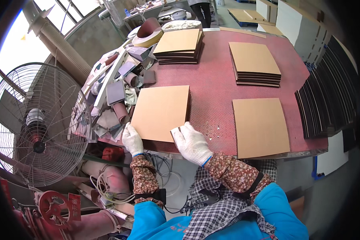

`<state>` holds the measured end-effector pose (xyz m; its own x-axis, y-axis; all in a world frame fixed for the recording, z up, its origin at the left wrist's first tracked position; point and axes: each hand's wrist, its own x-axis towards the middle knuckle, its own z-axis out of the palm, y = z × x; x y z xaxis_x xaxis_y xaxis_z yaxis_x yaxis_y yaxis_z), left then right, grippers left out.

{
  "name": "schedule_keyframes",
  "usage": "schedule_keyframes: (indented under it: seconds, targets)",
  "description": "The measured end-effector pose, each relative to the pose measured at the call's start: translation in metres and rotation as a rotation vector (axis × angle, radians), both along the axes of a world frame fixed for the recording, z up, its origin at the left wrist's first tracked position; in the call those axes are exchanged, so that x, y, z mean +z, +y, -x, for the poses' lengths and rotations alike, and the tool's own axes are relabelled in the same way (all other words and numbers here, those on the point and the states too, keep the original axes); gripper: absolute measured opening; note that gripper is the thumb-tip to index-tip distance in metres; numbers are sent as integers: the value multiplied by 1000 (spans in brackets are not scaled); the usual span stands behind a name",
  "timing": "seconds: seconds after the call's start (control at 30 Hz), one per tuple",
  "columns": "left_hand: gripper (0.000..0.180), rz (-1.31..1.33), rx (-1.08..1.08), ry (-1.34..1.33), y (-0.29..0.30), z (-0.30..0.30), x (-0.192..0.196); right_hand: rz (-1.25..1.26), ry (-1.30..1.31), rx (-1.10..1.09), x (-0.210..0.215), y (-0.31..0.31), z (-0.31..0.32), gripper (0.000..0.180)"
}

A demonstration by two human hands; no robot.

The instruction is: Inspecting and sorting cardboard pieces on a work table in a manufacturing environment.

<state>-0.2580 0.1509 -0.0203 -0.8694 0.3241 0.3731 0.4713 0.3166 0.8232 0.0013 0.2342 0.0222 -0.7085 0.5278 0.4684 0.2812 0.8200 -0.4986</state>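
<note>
A square tan board [161,112] with dark edges lies before me at the table's near left edge, raised a little above the surface. My left hand [132,140], in a white knit glove, grips the board's near left corner, fingers along its side. At the near right corner is my right hand [192,145], gloved the same way. Its fingers are closed on a small flat block [173,136] with a dark edge, which touches or nearly touches the board; most of it is hidden under the glove. To the right, a single-looking tan panel [261,127] lies flat.
Stacks of tan boards stand at the back left [178,41] and back right [255,60] of the red table [212,76]. Sandpaper scraps [116,93] pile up on the left, beside a caged fan [38,124]. Dark-edged panels [328,96] lean at the right.
</note>
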Motion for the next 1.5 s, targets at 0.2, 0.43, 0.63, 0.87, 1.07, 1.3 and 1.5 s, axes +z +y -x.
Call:
schedule_keyframes:
  seconds: [0.2,0.43,0.63,0.87,1.07,1.3,1.5]
  targets:
    - [43,404,106,114,-2,3,8,249,16,-17,12,11,-22,23]
    - [36,-117,-325,352,18,-162,64,172,-100,-280,18,19,-163,21]
    - [58,59,-901,29,107,-268,23,235,-460,-769,25,19,-286,30]
    - [76,399,-778,352,154,-311,-19,180,-612,-832,10,23,-309,35]
    - [75,369,-804,328,153,-312,-23,134,-633,-830,8,29,-306,31]
    - [75,364,-807,317,153,-310,-20,104,-616,-768,1,48,-299,31]
    - [76,367,-799,308,151,-309,-17,163,-682,-772,4,108,-271,34]
